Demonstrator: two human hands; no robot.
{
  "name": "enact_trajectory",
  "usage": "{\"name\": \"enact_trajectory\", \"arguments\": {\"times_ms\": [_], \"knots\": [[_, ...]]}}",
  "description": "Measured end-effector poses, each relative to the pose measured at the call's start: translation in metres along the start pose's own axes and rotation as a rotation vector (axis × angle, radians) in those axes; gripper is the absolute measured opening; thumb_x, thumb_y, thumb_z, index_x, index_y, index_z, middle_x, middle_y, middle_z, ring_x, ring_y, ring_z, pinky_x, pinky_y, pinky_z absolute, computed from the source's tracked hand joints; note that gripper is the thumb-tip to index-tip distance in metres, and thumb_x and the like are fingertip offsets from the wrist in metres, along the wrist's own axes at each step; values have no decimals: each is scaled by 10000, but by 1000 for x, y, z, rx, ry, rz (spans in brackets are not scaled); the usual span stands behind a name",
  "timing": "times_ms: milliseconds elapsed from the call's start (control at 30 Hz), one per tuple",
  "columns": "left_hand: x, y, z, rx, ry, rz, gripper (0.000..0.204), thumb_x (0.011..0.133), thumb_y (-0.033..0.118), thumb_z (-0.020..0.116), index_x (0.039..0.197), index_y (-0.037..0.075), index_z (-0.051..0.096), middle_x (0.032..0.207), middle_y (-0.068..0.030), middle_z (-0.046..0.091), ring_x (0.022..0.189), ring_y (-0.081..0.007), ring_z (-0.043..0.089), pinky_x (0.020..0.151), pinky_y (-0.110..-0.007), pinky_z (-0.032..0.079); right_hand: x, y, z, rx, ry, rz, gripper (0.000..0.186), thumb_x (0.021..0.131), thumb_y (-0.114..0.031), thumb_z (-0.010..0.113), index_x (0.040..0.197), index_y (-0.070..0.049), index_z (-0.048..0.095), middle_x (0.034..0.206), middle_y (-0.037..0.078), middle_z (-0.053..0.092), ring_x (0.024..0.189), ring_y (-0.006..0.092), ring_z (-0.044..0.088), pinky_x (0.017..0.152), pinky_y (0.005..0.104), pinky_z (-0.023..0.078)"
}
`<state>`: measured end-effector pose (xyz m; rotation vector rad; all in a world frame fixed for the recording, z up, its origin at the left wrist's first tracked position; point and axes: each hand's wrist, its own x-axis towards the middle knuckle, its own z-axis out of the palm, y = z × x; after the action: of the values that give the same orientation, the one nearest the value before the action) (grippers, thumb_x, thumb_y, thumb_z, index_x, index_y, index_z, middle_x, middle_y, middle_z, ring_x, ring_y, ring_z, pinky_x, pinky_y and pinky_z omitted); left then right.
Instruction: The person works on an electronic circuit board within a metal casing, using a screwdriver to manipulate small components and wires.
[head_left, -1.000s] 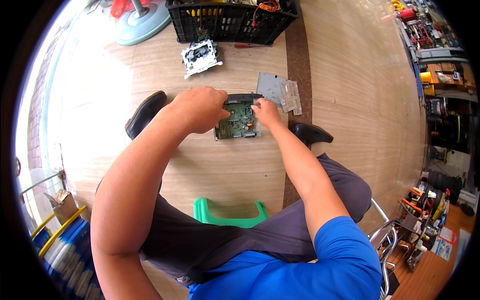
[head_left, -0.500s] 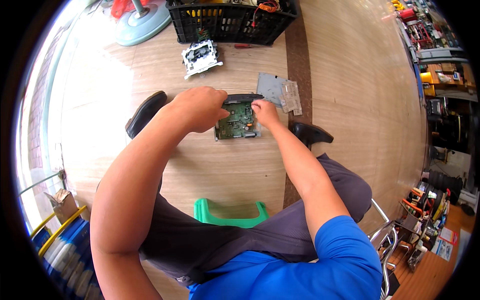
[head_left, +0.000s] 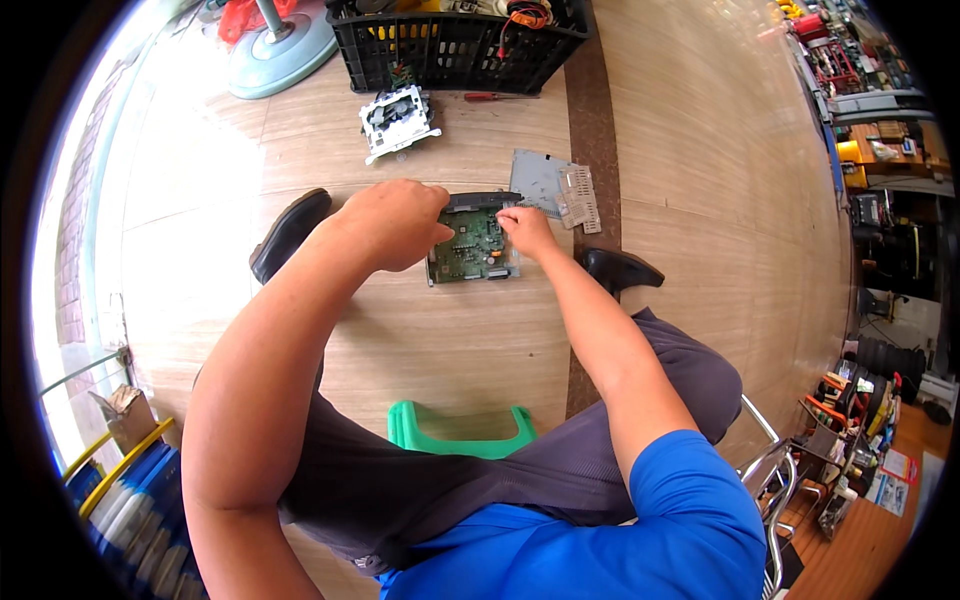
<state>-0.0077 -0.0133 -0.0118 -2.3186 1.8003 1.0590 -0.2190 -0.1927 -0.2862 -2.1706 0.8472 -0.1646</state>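
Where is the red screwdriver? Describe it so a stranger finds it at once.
Start at the black crate at the top of the wooden floor. The screwdriver lies flat on the floor just in front of the crate's lower edge, right of the white metal module. It is the only thin, red-handled tool there; the grey plate below it is wide and flat.

Single head view, fisheye, looking steeply down from above the seated person at the wood floor (head_left: pixel 420 340). Forearms enter from the lower edge. The circuit board (head_left: pixel 475 245) sits near centre at arm's reach. Crate (head_left: pixel 450 50) at top edge, shelves far right.
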Motion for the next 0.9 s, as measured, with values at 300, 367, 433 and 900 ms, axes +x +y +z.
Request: {"name": "enact_trajectory", "arguments": {"times_ms": [300,367,433,900], "knots": [[-3,1,-2,5,-20,-20,419,932,290,635,1266,39,599,1142,-199,669,1110,-370,610,939,-456,484,0,-8,6,-82,73,25,250,862,-220,702,1037,-43,701,874,171,713,793,300,684,739,382,534],[-2,2,-2,4,-24,-15,416,933,289,634,1266,41,599,1141,-200,669,1111,-369,610,940,-456,484,0,-4,4,-14,91,26,244,861,-222,702,1027,-43,703,874,176,712,800,306,686,742,385,534],[1,5,-3,-18,-10,9,408,936,285,631,1264,44,601,1141,-201,668,1109,-370,610,940,-456,484,-1,7,-2,-1,84,-65,237,860,-224,704,1021,-49,707,873,181,709,811,315,685,739,391,531],[2,6,-2,-14,27,18,348,935,284,631,1182,39,620,1088,-186,680,1065,-363,627,907,-457,496,-1,7,-5,-20,51,-48,222,861,-229,698,992,-51,719,902,192,709,870,355,682,776,420,535]]}}
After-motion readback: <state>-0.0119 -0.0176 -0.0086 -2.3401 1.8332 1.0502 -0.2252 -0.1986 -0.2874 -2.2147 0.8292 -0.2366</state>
